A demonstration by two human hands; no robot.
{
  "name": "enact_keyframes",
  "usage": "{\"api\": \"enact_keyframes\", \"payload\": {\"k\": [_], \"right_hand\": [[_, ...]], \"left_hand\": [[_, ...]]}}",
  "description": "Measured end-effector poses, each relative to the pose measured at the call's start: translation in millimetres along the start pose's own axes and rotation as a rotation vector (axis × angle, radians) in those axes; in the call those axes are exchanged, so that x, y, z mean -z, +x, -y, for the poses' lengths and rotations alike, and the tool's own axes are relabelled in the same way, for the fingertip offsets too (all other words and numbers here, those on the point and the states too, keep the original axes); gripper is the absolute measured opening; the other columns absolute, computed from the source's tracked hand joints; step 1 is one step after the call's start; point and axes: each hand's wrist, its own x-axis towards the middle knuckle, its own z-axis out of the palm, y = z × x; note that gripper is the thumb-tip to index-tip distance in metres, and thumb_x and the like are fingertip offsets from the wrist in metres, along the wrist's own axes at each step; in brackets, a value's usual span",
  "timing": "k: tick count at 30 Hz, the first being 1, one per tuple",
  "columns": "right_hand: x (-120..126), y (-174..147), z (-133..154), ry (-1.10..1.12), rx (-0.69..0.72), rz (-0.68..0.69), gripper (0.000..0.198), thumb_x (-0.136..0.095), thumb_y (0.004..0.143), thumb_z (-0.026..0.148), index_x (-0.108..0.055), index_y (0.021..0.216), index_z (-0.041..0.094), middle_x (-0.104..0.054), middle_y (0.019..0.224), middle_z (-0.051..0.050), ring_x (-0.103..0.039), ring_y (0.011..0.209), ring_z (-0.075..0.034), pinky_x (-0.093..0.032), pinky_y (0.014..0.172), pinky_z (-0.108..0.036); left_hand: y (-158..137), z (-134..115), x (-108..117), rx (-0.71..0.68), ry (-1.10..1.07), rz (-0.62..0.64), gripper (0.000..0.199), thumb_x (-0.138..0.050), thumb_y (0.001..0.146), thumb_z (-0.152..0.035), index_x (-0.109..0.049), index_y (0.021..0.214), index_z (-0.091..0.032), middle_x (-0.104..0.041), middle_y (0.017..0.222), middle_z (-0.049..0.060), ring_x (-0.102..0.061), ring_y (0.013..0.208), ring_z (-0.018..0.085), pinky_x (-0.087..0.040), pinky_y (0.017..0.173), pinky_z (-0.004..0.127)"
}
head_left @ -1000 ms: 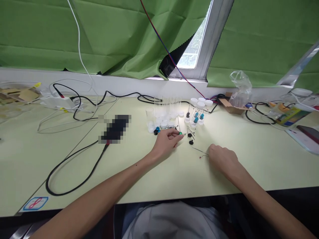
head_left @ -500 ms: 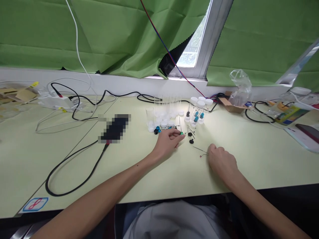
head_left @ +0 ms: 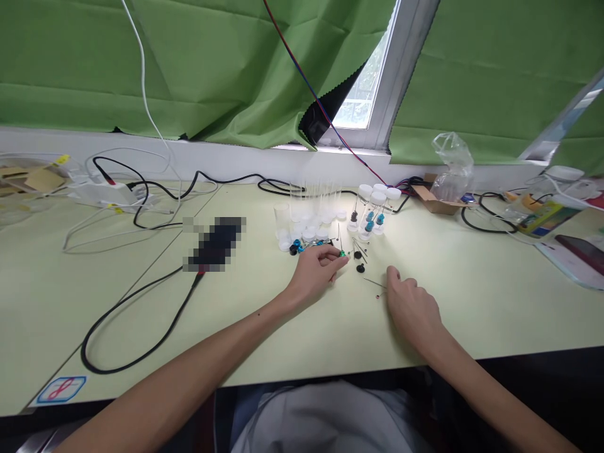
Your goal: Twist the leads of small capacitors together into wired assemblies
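Green piece point(head_left: 342, 253) (small, bright) in left hand point(head_left: 315, 269)

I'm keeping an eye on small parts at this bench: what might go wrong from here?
The thin metal rod lies at the fingers of the right hand, so its end might prick them. The green piece, pinched in the left hand's fingertips, is tiny and could slip. The clear tubes stand just beyond that hand; a careless bump might topple one.
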Motion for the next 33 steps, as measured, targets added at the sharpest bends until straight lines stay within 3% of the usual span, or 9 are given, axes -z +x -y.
{"api": "enact_keyframes", "payload": {"k": [6, 12, 16, 20, 24, 27, 33], "right_hand": [[10, 3, -7, 0.089, 0.053, 0.095, 0.039, -0.040, 0.083, -0.006, -0.044, 0.119, 0.008, -0.061, 0.083, -0.013, -0.070, 0.077, -0.028, -0.040, 0.056, -0.027], [26, 17, -21, 0.164, 0.124, 0.107, 0.035, -0.039, 0.079, -0.007, -0.046, 0.105, 0.015, -0.054, 0.074, -0.006, -0.060, 0.067, -0.022, -0.031, 0.055, -0.026], [41, 43, -23, 0.479, 0.248, 0.057, 0.022, -0.041, 0.085, 0.006, -0.048, 0.101, 0.020, -0.053, 0.076, -0.003, -0.051, 0.059, -0.016, -0.033, 0.054, -0.025], [50, 74, -13, 0.969, 0.471, 0.195, 0.011, -0.041, 0.091, 0.020, -0.047, 0.100, 0.022, -0.048, 0.066, 0.004, -0.047, 0.050, -0.012, -0.038, 0.051, -0.024], [48, 91, 1, 1.350, 0.588, 0.205, 0.008, -0.047, 0.090, 0.022, -0.047, 0.098, 0.021, -0.041, 0.061, 0.007, -0.041, 0.052, -0.011, -0.041, 0.049, -0.023], [44, 92, 9, 1.493, 0.640, 0.209, 0.010, -0.049, 0.090, 0.025, -0.046, 0.099, 0.021, -0.039, 0.060, 0.008, -0.038, 0.051, -0.010, -0.041, 0.048, -0.023], [36, 92, 20, 1.571, 0.657, 0.226, 0.012, -0.049, 0.089, 0.027, -0.044, 0.099, 0.023, -0.036, 0.057, 0.010, -0.033, 0.049, -0.009, -0.037, 0.045, -0.022]], "left_hand": [[-1, -1, 0, 0.005, -0.007, 0.002, 0.030, -0.073, 0.075, -0.046, -0.065, 0.076, -0.017, -0.055, 0.063, 0.000, -0.045, 0.050, 0.009, -0.036, 0.046, 0.023], [-1, -1, 1, 0.009, -0.027, 0.006, 0.033, -0.074, 0.073, -0.048, -0.064, 0.076, -0.017, -0.056, 0.063, 0.000, -0.045, 0.049, 0.009, -0.037, 0.045, 0.024], [0, -2, 1, -0.006, 0.001, 0.008, 0.035, -0.074, 0.073, -0.050, -0.065, 0.076, -0.017, -0.056, 0.061, 0.000, -0.045, 0.047, 0.009, -0.036, 0.045, 0.024], [0, -2, 2, -0.024, 0.020, 0.001, 0.036, -0.072, 0.075, -0.052, -0.066, 0.079, -0.016, -0.056, 0.062, -0.001, -0.046, 0.048, 0.009, -0.037, 0.047, 0.025], [1, -1, 3, -0.034, 0.045, -0.029, 0.036, -0.072, 0.076, -0.051, -0.068, 0.085, -0.016, -0.056, 0.063, -0.001, -0.045, 0.050, 0.009, -0.036, 0.049, 0.025], [1, 0, 4, -0.049, 0.044, -0.032, 0.034, -0.071, 0.077, -0.050, -0.068, 0.085, -0.017, -0.055, 0.061, -0.002, -0.044, 0.050, 0.009, -0.035, 0.050, 0.025], [-1, -2, 3, -0.051, 0.011, -0.030, 0.032, -0.072, 0.077, -0.048, -0.069, 0.084, -0.017, -0.056, 0.062, -0.001, -0.043, 0.050, 0.009, -0.033, 0.048, 0.024]]}}
